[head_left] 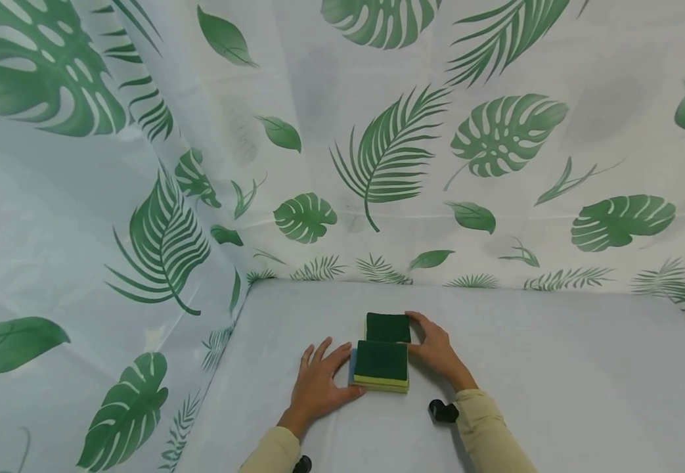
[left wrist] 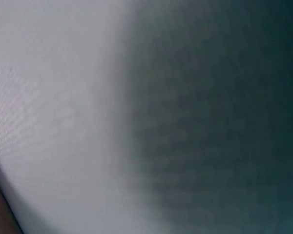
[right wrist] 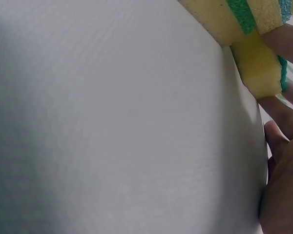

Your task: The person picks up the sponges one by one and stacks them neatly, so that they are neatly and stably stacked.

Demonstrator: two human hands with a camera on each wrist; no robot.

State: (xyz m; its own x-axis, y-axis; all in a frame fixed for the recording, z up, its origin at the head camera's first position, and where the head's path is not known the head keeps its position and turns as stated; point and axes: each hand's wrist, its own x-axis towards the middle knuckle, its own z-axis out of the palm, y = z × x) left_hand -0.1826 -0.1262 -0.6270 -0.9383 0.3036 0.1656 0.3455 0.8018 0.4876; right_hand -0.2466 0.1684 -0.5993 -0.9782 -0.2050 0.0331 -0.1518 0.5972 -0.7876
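A front stack of sponges shows a dark green scouring top [head_left: 381, 359] over yellow foam, with a blue edge sticking out at its left. Just behind it lies another sponge [head_left: 387, 326], also green on top; its yellow foam [right wrist: 256, 66] appears in the right wrist view. My left hand [head_left: 318, 387] lies spread at the stack's left side, thumb by the front left corner and index finger near the blue edge. With my right hand [head_left: 439, 348] I hold the rear sponge by its right end, thumb beside the front stack and fingers at the far corner.
All this sits on a white table surface [head_left: 555, 381]. White curtain [head_left: 413, 243] with green leaf prints hangs behind and at the left. Black wrist devices [head_left: 443, 411] show by both sleeves. The left wrist view is mostly blurred pale surface and dark shadow.
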